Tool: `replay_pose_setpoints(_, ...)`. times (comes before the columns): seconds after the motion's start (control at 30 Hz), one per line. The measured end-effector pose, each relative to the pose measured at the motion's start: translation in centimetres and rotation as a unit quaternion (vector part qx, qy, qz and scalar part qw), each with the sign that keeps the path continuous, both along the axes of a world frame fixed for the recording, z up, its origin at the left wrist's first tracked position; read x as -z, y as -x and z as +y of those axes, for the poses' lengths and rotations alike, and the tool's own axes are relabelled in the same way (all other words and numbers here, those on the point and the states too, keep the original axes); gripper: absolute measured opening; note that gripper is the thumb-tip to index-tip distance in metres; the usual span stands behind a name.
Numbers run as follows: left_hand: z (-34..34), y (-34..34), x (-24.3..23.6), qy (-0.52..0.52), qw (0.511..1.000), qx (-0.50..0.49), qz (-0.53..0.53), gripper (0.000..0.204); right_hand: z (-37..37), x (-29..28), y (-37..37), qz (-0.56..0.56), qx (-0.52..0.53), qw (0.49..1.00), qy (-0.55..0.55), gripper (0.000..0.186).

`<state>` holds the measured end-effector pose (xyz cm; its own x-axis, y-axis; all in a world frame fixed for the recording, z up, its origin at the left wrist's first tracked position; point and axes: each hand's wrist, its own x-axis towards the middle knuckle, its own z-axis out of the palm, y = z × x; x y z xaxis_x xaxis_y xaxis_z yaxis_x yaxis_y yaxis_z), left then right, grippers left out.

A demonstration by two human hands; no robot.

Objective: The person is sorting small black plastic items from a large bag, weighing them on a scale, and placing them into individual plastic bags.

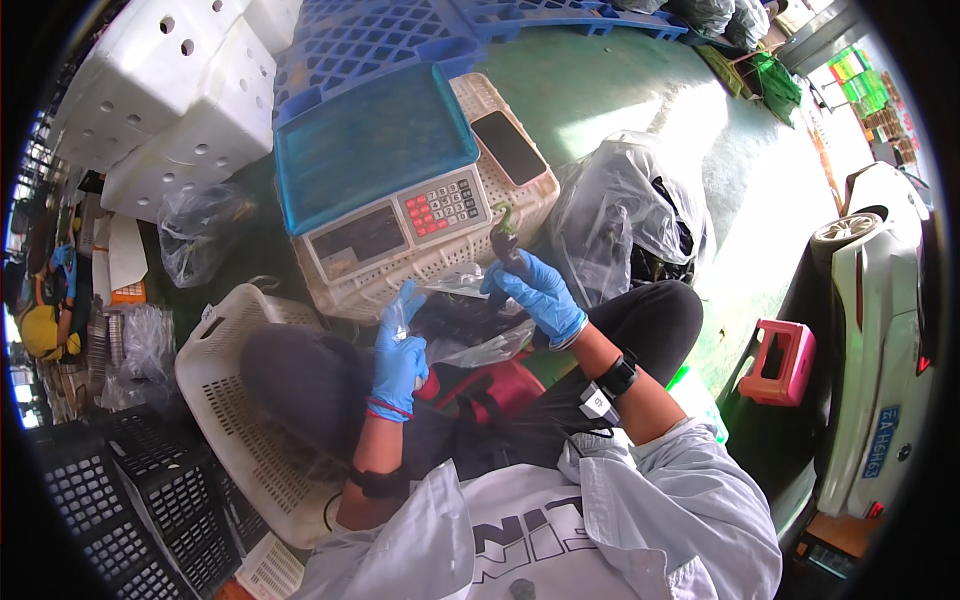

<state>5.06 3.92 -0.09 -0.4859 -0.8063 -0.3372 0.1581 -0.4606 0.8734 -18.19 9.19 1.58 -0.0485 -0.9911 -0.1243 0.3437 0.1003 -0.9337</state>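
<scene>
My right hand [545, 300], in a blue glove, is closed around a dark purple eggplant [506, 243] whose curled green stem points up. Also gloved in blue, my left hand [400, 352] grips the side of a clear plastic bag [478, 352] over my lap. Dark, shiny contents, seemingly more eggplants, show inside the bag. Just beyond my hands stands a weighing scale [437, 240] with a blue tray [375, 150], on an upturned cream plastic crate [475, 95]. A phone [510, 148] lies on that crate, right of the scale.
A big clear bag [615, 215] with dark contents sits right of the scale. At my left are a white basket [225, 385], black crates [85, 505] and stacked white foam boxes [150, 65]. A pink stool [785, 362] and a parked car [875, 350] are rightward; a blue pallet [360, 35] lies beyond.
</scene>
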Motion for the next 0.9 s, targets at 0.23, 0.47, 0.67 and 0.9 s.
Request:
replay_pose_setpoints(0.23,0.1,0.4,-0.2,0.053,0.997,-0.041,-0.026,0.078,0.4,14.1,-6.0,0.638,-0.327,0.698,-0.004,0.031)
replay_pose_setpoints(0.47,0.0,-1.1,-1.2,-0.02,0.999,0.026,0.006,0.079,-2.6,15.0,-5.5,0.38,-0.24,0.892,0.041,0.063)
replay_pose_setpoints(0.67,-0.6,-2.2,-2.8,-0.028,0.999,0.023,0.015,0.074,-3.6,16.0,1.4,0.658,-0.119,0.743,0.025,0.04)
replay_pose_setpoints(0.9,-1.7,-4.4,-3.1,-0.067,0.997,-0.041,-0.011,0.067,-0.5,2.4,6.6,0.806,-0.321,0.49,-0.082,0.032)
